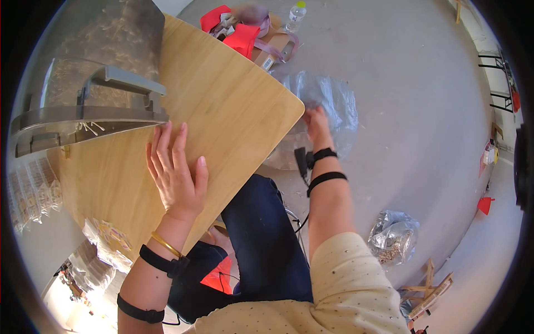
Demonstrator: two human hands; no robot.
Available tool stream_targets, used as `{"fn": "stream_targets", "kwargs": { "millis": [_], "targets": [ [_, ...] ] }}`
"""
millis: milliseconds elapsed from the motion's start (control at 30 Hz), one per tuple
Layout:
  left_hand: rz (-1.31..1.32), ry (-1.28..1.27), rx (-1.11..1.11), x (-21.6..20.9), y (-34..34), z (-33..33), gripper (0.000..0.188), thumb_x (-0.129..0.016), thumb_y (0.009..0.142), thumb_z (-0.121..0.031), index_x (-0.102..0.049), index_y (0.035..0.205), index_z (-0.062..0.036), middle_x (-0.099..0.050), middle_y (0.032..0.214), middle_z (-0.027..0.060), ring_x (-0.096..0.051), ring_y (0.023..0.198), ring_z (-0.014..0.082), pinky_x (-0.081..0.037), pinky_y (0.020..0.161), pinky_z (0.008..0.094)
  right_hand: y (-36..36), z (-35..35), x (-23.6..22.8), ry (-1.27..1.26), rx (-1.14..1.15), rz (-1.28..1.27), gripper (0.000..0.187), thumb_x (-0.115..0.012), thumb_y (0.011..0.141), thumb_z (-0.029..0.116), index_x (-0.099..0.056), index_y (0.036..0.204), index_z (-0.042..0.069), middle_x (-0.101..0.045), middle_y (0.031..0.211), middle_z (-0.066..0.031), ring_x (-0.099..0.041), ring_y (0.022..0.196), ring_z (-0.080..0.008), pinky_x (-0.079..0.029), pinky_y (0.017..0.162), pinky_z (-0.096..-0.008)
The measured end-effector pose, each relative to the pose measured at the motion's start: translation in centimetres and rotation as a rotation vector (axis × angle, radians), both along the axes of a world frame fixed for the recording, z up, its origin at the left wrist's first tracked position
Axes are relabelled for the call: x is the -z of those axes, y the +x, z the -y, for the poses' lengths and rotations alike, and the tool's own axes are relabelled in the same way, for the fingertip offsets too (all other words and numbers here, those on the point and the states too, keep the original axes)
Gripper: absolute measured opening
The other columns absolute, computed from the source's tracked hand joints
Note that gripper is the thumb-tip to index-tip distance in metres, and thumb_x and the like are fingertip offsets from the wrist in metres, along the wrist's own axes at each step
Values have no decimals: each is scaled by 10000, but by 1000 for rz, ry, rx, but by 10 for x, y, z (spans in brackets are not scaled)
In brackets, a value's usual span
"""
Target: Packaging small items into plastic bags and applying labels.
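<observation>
My left hand lies on the light wooden table with its fingers stretched out and nothing in it. Its fingertips reach the near corner of a clear plastic bin with a grey clip handle. A few thin pale sticks show at the bin's near edge; what else it holds is blurred. Past the table's right corner, my right hand is at a large clear plastic bag. Its fingers are curled, and anything between them is hidden.
Beyond the table are a cardboard box with red cloth and a bottle. Clear packets lie at the left, more packets at the near edge. A bag of brownish bits sits on the floor at right.
</observation>
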State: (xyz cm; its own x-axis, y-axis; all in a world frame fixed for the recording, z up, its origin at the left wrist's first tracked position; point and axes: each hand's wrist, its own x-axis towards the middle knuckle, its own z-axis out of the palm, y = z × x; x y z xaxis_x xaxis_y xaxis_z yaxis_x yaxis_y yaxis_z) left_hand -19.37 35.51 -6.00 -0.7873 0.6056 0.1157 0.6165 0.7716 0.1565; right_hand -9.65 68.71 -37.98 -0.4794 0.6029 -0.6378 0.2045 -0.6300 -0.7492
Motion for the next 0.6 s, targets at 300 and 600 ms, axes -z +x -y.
{"fn": "stream_targets", "kwargs": {
  "millis": [300, 600],
  "targets": [
    [-19, -45, -13, -3, -2, 12, 586, -468, 966, -307, -383, 1487, -55, -362, 1525, 183, -292, 1441, 375, -181, 1186, 537, -138, -79, -131, 45, -32, -704, 333, -616, 842, 78, -577, 1169, 26, -624, 1084, -130, -579, 1031, -283, -471, 933, -387],
    [-15, -20, 10, -2, -3, 6, 587, -476, 960, -287, -383, 1486, -42, -360, 1525, 186, -293, 1437, 379, -186, 1186, 528, -53, -13, -42, 1588, -1265, 741, 531, -670, 842, 258, -576, 1335, 85, -508, 1440, -146, -530, 1288, -335, -316, 1158, -477]
  ]
}}
